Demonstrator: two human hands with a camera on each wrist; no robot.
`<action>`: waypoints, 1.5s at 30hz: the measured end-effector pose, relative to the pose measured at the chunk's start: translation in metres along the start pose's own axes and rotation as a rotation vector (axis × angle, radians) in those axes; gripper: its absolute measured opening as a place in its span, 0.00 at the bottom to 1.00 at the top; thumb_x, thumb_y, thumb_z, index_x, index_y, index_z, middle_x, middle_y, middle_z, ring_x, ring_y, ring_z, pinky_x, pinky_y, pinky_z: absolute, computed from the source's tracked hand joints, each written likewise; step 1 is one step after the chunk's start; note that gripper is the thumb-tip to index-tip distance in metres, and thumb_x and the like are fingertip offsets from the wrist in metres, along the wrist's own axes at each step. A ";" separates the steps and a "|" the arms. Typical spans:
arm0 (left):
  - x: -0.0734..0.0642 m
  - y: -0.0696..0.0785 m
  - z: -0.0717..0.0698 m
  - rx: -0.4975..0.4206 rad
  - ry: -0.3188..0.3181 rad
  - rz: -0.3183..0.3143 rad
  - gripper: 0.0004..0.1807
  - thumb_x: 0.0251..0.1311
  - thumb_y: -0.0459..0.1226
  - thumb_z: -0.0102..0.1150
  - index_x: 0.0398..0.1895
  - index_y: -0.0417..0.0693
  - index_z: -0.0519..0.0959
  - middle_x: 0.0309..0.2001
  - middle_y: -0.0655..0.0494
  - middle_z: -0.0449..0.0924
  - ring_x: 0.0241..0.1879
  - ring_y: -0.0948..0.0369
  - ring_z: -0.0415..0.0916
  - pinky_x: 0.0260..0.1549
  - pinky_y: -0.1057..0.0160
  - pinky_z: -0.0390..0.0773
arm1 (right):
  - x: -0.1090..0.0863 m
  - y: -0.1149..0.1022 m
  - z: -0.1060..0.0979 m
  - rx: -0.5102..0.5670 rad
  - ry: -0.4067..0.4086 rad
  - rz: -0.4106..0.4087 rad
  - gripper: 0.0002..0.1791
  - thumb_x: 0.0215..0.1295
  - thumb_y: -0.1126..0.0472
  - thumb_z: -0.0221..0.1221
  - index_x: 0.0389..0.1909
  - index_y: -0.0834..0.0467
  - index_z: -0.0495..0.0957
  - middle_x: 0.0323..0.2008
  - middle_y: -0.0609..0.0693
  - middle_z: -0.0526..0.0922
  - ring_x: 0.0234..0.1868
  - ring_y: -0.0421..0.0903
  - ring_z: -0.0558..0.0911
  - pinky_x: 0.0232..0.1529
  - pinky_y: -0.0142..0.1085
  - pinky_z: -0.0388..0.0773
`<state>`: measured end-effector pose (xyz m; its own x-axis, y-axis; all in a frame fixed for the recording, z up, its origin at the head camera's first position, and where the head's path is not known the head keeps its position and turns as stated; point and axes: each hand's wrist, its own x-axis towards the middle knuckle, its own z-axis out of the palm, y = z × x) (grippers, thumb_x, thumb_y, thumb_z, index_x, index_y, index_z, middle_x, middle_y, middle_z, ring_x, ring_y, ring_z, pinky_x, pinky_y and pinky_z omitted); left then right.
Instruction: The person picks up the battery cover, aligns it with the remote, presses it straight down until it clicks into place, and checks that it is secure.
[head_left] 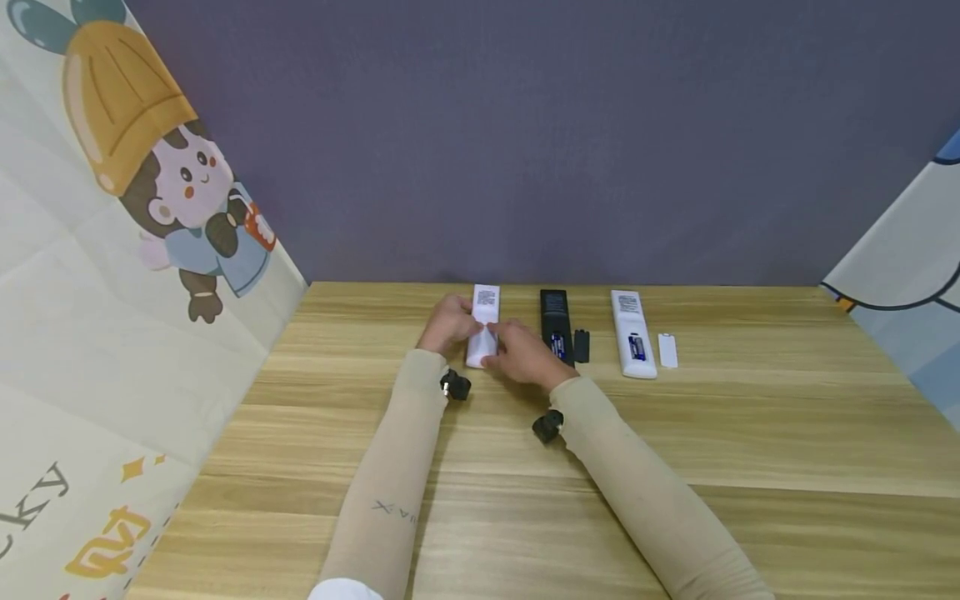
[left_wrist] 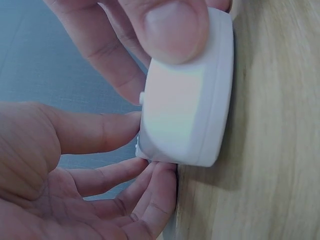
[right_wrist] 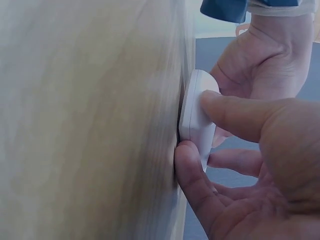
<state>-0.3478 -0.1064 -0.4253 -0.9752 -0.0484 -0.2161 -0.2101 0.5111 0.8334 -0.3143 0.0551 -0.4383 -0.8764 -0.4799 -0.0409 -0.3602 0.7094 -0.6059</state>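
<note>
A white remote control [head_left: 486, 297] lies back up on the table, its printed label toward the far end. My left hand [head_left: 450, 323] holds its left side, the thumb on the upturned back and the fingers [left_wrist: 159, 195] along the edge. From the right, my right hand [head_left: 528, 358] grips the near half. One digit reaches onto the back, while the thumb [left_wrist: 175, 32] presses close to the near end. The fingers of both hands meet over the middle and hide part of the battery area. In the right wrist view the remote's end [right_wrist: 192, 107] sits close against the tabletop.
To the right lies a black remote [head_left: 553, 307] with batteries showing, its black cover [head_left: 581, 346] beside it. Farther right are another white remote [head_left: 628, 321] with exposed batteries and a white cover [head_left: 667, 351]. A grey partition [head_left: 555, 150] stands behind the wooden table [head_left: 480, 517].
</note>
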 end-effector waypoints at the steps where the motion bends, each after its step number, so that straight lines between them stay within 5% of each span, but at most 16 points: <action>1: 0.000 0.000 0.000 0.001 0.002 0.002 0.26 0.54 0.23 0.62 0.60 0.31 0.77 0.59 0.38 0.80 0.56 0.45 0.78 0.57 0.53 0.80 | 0.000 0.000 0.000 -0.003 -0.001 -0.004 0.37 0.69 0.56 0.66 0.74 0.64 0.66 0.54 0.59 0.79 0.48 0.51 0.76 0.51 0.44 0.75; 11: 0.003 -0.004 0.000 0.010 0.018 0.034 0.26 0.52 0.23 0.63 0.59 0.32 0.79 0.58 0.38 0.81 0.57 0.45 0.76 0.60 0.51 0.77 | 0.000 0.002 -0.001 -0.027 -0.003 -0.034 0.37 0.70 0.56 0.65 0.74 0.65 0.64 0.53 0.60 0.78 0.46 0.51 0.75 0.50 0.43 0.75; 25: 0.003 -0.004 -0.001 -0.003 0.006 0.007 0.33 0.51 0.21 0.62 0.65 0.43 0.77 0.66 0.41 0.74 0.55 0.47 0.75 0.51 0.56 0.80 | 0.002 0.003 0.000 -0.043 -0.015 -0.047 0.37 0.70 0.56 0.64 0.75 0.65 0.63 0.52 0.60 0.77 0.46 0.51 0.75 0.50 0.44 0.76; 45: 0.001 -0.003 0.002 -0.014 0.030 -0.020 0.32 0.53 0.22 0.63 0.64 0.46 0.77 0.68 0.42 0.72 0.57 0.48 0.75 0.54 0.54 0.80 | -0.002 0.002 0.001 -0.040 0.002 -0.052 0.36 0.70 0.57 0.65 0.74 0.67 0.64 0.50 0.60 0.77 0.44 0.50 0.75 0.47 0.43 0.76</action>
<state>-0.3485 -0.1059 -0.4293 -0.9724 -0.0845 -0.2175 -0.2303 0.4977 0.8362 -0.3129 0.0564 -0.4402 -0.8569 -0.5155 -0.0086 -0.4177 0.7038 -0.5746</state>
